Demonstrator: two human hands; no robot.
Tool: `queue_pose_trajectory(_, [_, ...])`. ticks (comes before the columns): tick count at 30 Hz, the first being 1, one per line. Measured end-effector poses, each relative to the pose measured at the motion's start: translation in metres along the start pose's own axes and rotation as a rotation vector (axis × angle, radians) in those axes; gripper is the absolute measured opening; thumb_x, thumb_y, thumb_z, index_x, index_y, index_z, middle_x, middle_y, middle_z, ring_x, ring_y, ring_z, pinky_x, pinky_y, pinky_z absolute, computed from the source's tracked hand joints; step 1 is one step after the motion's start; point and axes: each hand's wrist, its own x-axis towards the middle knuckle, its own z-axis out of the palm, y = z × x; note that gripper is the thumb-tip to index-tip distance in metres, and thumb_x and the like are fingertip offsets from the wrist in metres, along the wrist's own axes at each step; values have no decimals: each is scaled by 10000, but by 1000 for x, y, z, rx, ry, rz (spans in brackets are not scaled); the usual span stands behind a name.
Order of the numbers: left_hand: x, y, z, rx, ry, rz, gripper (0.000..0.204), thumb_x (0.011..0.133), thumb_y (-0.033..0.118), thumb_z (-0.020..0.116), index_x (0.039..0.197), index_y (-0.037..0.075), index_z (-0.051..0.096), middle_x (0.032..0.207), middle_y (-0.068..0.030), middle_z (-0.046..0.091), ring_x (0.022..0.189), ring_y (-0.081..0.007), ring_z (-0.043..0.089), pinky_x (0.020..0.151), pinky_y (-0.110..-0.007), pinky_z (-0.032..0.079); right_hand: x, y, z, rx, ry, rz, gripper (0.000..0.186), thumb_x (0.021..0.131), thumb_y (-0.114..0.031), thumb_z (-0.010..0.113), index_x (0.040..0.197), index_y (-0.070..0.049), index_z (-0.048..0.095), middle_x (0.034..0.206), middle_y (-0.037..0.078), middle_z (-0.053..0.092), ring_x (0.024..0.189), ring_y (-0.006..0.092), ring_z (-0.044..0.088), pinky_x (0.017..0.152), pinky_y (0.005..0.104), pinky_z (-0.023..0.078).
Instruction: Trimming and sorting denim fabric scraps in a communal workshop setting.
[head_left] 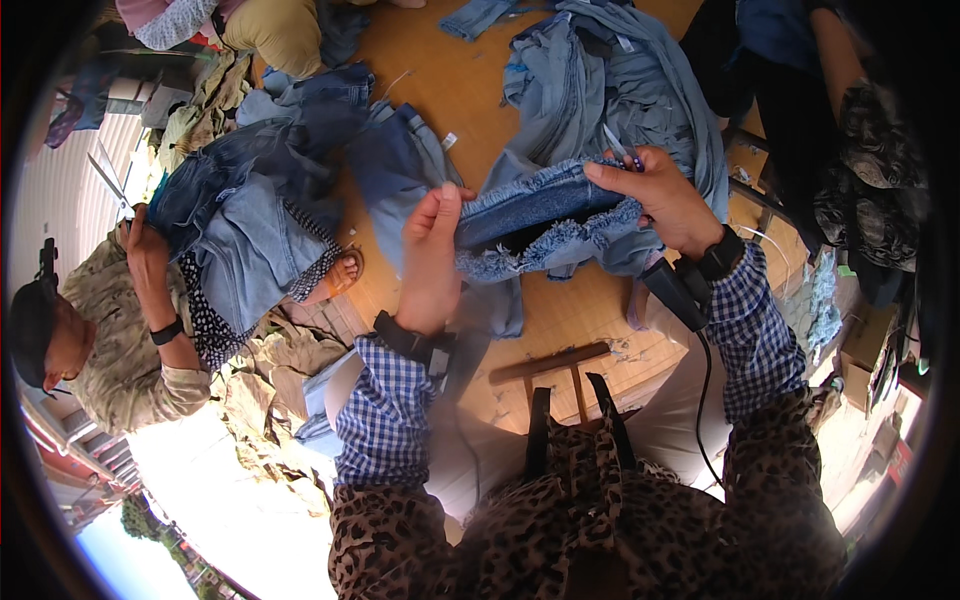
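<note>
A blue denim garment is stretched between my two hands, its opening gaping with pale frayed fringe along the edges. My left hand is closed, thumb and fingers pinching the garment's left end. At the other end my right hand grips the cloth, thumb along the upper edge. A small pair of scissors with purplish handles is also tucked in my right hand, blades pointing up and away. Part of the garment below the fringe hangs toward the table.
On the wooden table, faded jeans are heaped beyond my hands. Darker denim lies to the left. A wooden bar sits near my lap. At left a person holds large scissors; other people sit at the far side and right.
</note>
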Motion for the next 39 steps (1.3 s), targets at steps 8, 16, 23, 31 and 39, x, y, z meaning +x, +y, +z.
queue_pose_trajectory(8, [2,2,-4,330,-195,-156,204,842,87,665,1010,-22,624,953,-77,656,841,-102,610,773,-240,488,1,6,4,157,-14,32,411,833,-497,625,758,-93,628,582,-69,546,433,7,441,367,170,291])
queue_pose_trajectory(16, [-2,-9,29,858,-189,512,240,845,98,646,1055,-15,610,937,-68,650,865,-99,579,764,-236,447,-4,-1,29,6,-73,-52,436,858,-482,600,787,-54,643,602,-57,533,481,2,446,398,161,304])
queue_pose_trajectory(23, [2,-14,10,502,-221,43,189,908,110,570,1042,-18,610,856,-41,662,758,-73,598,690,-213,479,7,14,23,134,-51,-55,441,897,-456,551,788,-36,629,651,-16,532,527,37,447,436,190,333])
queue_pose_trajectory(31, [-16,15,-10,42,-196,-118,174,891,92,591,1024,-17,611,884,-37,655,757,-95,607,688,-220,488,26,47,4,230,248,-38,389,882,-420,582,793,-42,609,696,4,546,502,65,432,420,222,349])
queue_pose_trajectory(39, [-17,49,-20,453,-933,-12,63,694,-17,682,744,20,674,723,-35,484,716,-155,452,654,-272,322,25,107,38,252,192,461,296,825,-296,675,736,-87,486,637,-29,402,479,64,371,404,248,311])
